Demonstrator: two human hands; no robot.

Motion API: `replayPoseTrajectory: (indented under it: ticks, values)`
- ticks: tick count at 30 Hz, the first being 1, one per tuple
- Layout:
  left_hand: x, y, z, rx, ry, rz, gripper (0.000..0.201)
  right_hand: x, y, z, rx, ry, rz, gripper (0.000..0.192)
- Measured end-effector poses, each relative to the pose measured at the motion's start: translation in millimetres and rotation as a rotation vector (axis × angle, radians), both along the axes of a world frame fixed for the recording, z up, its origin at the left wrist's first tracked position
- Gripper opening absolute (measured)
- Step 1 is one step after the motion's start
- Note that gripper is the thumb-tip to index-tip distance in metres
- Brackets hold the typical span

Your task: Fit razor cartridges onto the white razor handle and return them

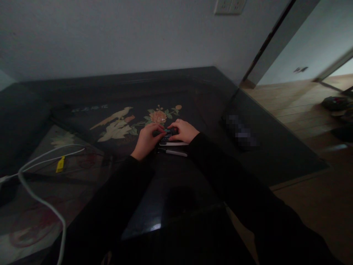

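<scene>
Both hands, left hand (146,140) and right hand (184,131), closed from either side on small dark oblong device (167,138) at centre of dark glossy table (176,184), apparently steadied above flat silver-edged slab (173,148), white cable (41,198) lying left.

white cable (41,200), yellow tag (60,164), wall socket (230,6)

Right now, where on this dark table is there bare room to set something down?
Bare room: the table top behind the flower inlay, and the near stretch between the sleeves. Crowded: around both hands on the small dark device, and left by the white cable.
</scene>
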State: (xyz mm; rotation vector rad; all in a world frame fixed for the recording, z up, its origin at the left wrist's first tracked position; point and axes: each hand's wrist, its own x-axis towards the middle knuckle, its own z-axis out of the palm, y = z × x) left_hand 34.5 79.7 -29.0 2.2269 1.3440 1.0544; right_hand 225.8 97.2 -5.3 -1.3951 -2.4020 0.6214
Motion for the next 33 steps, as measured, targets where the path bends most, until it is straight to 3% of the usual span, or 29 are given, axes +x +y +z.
replayPoseTrajectory:
  ticks: [10,13,17,21,26,29,33]
  values:
    - [-1,-3,5.9,-0.076,-0.189,0.175,0.008,-2,-5,2.6,0.02,0.003,0.034,0.051]
    - [0,-7,14.0,-0.089,-0.236,0.185,0.01,-1,-6,10.1,0.024,0.04,0.027,0.053]
    - [0,-24,31.5,-0.096,-0.305,0.155,0.01,4,-18,26.0,0.011,0.171,0.044,0.036]
    - [-4,-56,43.5,-0.154,-0.437,-0.004,0.012,10,-47,26.4,-0.389,0.636,0.157,0.043]
    - [-7,-86,46.3,-0.23,-0.497,-0.128,0.018,6,-74,12.5,-0.862,0.792,0.346,0.056]
    - [-7,-90,49.7,-0.272,-0.534,-0.167,0.019,2,-79,10.5,-1.018,0.847,0.393,0.055]
    - [-8,-92,55.6,-0.315,-0.498,-0.19,0.02,0,-83,11.8,-1.1,0.94,0.395,0.052]
